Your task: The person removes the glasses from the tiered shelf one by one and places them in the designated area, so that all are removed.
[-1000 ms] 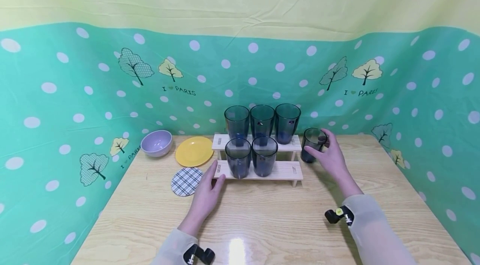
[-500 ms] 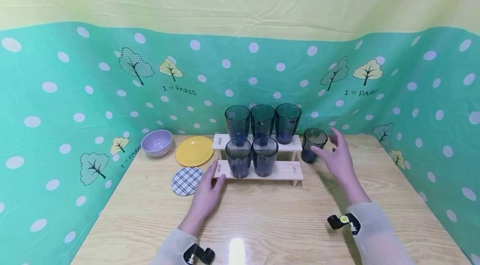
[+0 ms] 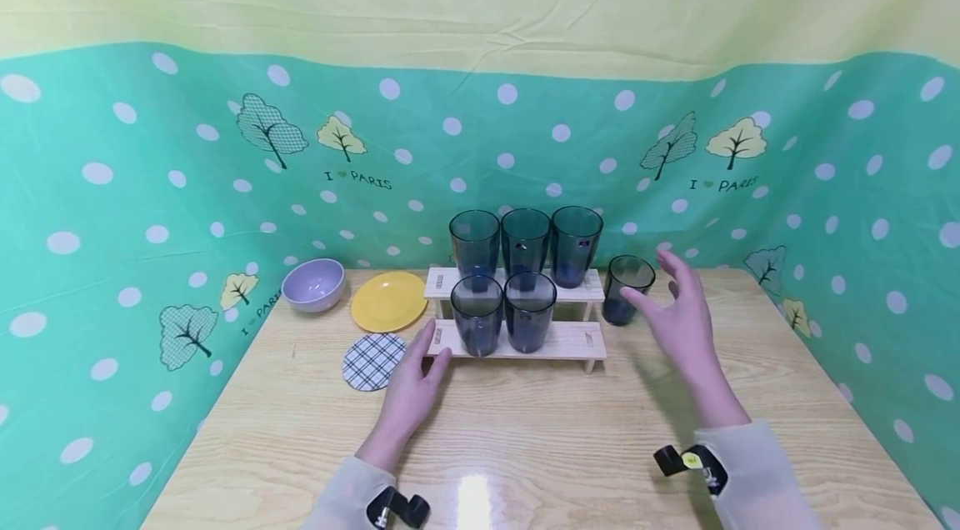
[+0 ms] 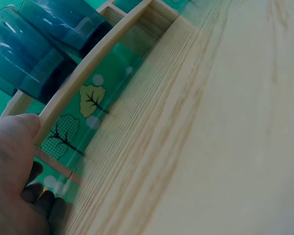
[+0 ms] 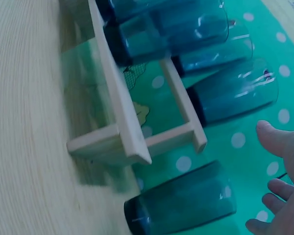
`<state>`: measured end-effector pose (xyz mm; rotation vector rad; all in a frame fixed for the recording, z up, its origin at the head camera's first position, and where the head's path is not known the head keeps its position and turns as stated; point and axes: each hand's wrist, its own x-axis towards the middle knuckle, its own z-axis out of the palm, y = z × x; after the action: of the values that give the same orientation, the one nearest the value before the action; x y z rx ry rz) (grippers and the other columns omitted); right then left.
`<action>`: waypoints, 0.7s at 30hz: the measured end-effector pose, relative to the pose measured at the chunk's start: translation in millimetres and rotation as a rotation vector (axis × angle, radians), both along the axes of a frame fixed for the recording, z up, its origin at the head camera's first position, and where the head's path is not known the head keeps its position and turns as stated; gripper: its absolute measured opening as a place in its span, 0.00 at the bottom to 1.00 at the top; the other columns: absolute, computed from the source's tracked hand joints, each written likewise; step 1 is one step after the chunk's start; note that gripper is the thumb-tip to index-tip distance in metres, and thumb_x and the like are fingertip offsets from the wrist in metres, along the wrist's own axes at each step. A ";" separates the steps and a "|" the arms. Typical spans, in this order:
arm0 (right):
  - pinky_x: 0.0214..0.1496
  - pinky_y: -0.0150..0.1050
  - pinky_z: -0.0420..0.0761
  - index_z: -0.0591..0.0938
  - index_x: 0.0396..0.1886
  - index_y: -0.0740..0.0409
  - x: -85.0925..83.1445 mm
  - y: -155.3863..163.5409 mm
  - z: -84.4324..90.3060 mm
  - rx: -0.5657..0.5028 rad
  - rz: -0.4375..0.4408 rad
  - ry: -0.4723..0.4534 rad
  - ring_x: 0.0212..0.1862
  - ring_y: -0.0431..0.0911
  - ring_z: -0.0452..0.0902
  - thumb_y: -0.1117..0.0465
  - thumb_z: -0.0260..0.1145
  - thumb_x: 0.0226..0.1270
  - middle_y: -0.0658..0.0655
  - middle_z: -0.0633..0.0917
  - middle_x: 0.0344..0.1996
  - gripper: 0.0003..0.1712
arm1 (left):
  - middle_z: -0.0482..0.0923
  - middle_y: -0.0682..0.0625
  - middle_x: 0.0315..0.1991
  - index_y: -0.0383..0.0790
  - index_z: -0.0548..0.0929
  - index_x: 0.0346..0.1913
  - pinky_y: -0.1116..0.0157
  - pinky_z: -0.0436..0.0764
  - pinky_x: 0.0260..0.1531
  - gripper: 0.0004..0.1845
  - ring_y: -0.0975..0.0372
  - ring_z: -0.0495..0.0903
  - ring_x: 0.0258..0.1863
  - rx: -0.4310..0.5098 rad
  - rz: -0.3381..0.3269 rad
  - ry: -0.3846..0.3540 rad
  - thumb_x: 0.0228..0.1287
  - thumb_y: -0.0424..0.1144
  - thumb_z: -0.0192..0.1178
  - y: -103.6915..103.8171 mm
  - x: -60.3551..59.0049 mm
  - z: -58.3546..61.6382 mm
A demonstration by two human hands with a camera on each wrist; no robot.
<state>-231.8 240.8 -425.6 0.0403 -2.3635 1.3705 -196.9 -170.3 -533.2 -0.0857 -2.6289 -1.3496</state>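
In the head view a two-tier wooden rack (image 3: 566,340) stands on the table. Two dark, see-through glass tumblers (image 3: 477,326) are on its lower step and three more (image 3: 576,251) on the upper. My left hand (image 3: 408,388) holds the lower step's left end; the left wrist view shows the thumb (image 4: 27,122) against the board's edge and the fingers curled below. On the table right of the rack stands another tumbler (image 3: 619,303), upright. My right hand (image 3: 686,326) is just right of it, fingers spread; the right wrist view shows a gap between hand and tumbler (image 5: 183,200).
Left of the rack are a purple bowl (image 3: 313,287), a yellow plate (image 3: 388,302) and a round checked coaster (image 3: 372,363), close to my left hand. A green and yellow printed cloth (image 3: 555,113) hangs behind the table (image 3: 540,447) and along its sides.
My right hand has let go of the tumbler at the right and drawn back to the right, fingers opening. That tumbler stays standing on the table. My left hand has not visibly moved.
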 end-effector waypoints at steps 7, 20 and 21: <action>0.84 0.56 0.67 0.66 0.87 0.53 9.5 -14.4 11.3 -0.040 0.026 0.023 0.81 0.58 0.66 0.53 0.83 0.70 0.60 0.70 0.81 0.52 | 0.61 0.41 0.86 0.44 0.63 0.88 0.45 0.58 0.85 0.36 0.46 0.60 0.85 0.012 -0.002 -0.005 0.87 0.52 0.59 0.6 0.9 0.8; 0.80 0.56 0.73 0.69 0.85 0.53 17.2 -47.5 16.4 -0.095 0.211 0.035 0.76 0.57 0.73 0.59 0.82 0.72 0.61 0.77 0.74 0.47 | 0.60 0.40 0.87 0.44 0.62 0.89 0.45 0.57 0.85 0.36 0.46 0.59 0.85 0.000 -0.006 -0.020 0.88 0.50 0.58 1.7 1.7 1.6; 0.81 0.56 0.73 0.69 0.85 0.52 17.3 -50.5 16.1 -0.098 0.228 0.026 0.77 0.57 0.73 0.59 0.81 0.72 0.60 0.77 0.75 0.47 | 0.60 0.40 0.87 0.44 0.62 0.89 0.44 0.57 0.85 0.36 0.45 0.59 0.85 -0.001 -0.006 -0.020 0.88 0.50 0.58 1.8 1.7 1.5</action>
<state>-214.4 190.3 -409.5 0.3056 -2.3235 1.5782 -195.3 -168.5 -531.7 -0.0805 -2.6476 -1.3586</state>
